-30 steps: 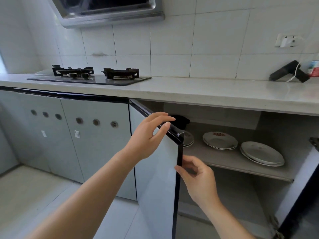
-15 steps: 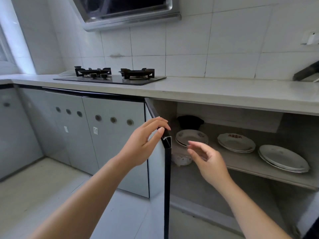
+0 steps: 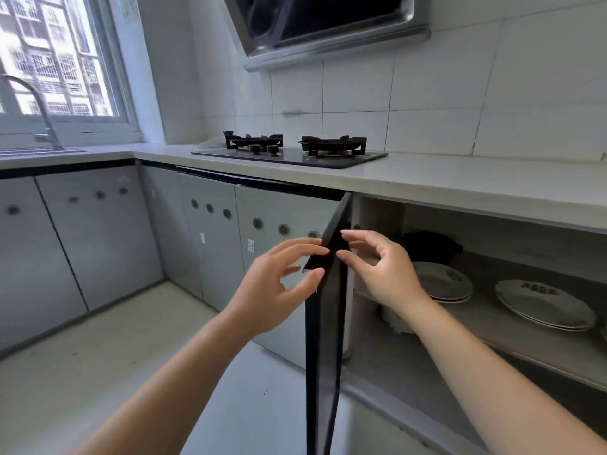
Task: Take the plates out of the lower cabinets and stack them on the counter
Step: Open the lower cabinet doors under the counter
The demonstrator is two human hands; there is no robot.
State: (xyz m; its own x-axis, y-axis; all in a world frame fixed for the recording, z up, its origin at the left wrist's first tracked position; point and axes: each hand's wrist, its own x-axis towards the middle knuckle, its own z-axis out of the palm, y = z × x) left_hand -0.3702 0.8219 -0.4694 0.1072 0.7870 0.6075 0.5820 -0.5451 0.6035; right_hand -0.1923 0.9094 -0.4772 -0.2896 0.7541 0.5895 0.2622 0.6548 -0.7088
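The lower cabinet's door (image 3: 323, 339) stands open, seen edge-on. My left hand (image 3: 276, 287) pinches its top corner, index finger on the top edge and thumb beneath. From the inner side my right hand (image 3: 384, 270) reaches the same corner, its relaxed fingertips against the edge and gripping nothing. On the shelf (image 3: 492, 336) inside lie two short stacks of white patterned plates, one (image 3: 443, 284) just behind my right hand and one (image 3: 542, 303) further right. The pale counter (image 3: 460, 182) runs above the cabinet.
A black pot (image 3: 430, 246) stands at the back of the shelf, a white bowl (image 3: 394, 320) on the cabinet floor below. The gas stove (image 3: 289, 152) sits on the counter under the hood (image 3: 328, 27). Far left are a tap (image 3: 36, 106) and window.
The view has swung left and closer. The door has swung further open, my left hand still on it. My right hand rose from inside the cabinet to the door's top corner.
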